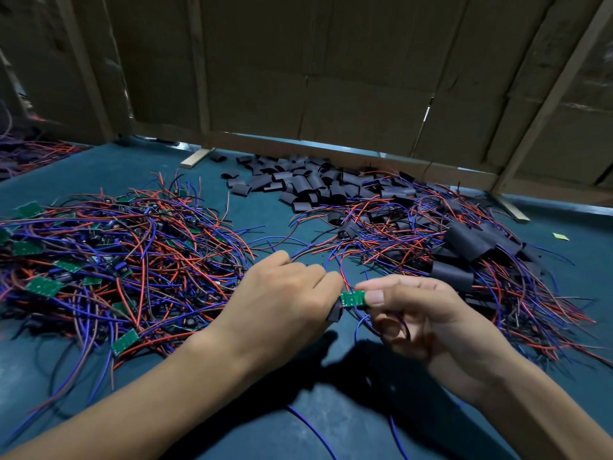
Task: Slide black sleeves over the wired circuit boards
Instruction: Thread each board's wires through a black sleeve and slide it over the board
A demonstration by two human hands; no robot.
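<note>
My right hand [428, 313] pinches a small green circuit board [352, 299] between thumb and forefinger, its red and blue wires trailing away. My left hand [282, 303] is curled around a black sleeve [334, 313], whose end shows below the fingers and meets the board's left end. Both hands hover just above the teal table [298, 410]. How far the board sits inside the sleeve is hidden by my left fingers.
A tangle of bare wired boards [109, 260] covers the left of the table. Loose black sleeves [305, 184] lie heaped at the back. Sleeved boards with wires [464, 257] pile up on the right. Cardboard panels [331, 78] wall the back.
</note>
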